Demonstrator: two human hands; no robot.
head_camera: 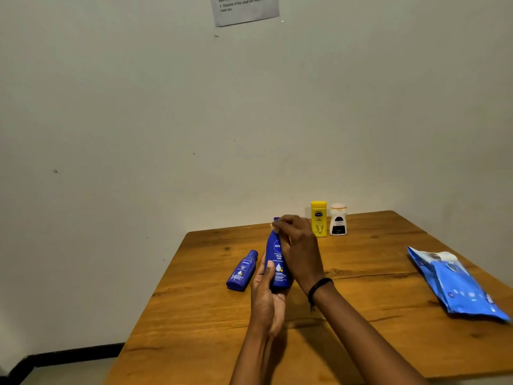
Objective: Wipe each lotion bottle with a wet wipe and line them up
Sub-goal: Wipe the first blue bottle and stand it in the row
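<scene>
On a wooden table [361, 343] set against a plain wall, farthest left, a small blue lotion bottle [241, 270] lies on its side, not far from the table's left edge. Just to its right, two forearms reach in from the bottom of the view and meet at a large blue lotion bottle [278, 255], held roughly upright with a slight lean, its base close to the tabletop. The left hand [266, 298] comes up from below, its fingers curled round the bottle's lower part. The right hand [298, 245], with a black wristband [319, 286] on its wrist, crosses in from the right and wraps the bottle's upper body, fingers bent over the cap end. A pale scrap shows at its fingertips; whether that is a wipe cannot be told. Behind, at the far edge by the wall, a yellow bottle [318, 219] and a white bottle [338, 220] stand upright, just beside each other. Open wood lies between them and the hands, and a wider stretch runs to the right. Near the right edge, a blue pack of wet wipes [458, 284] lies flat, well apart from the bottles.
</scene>
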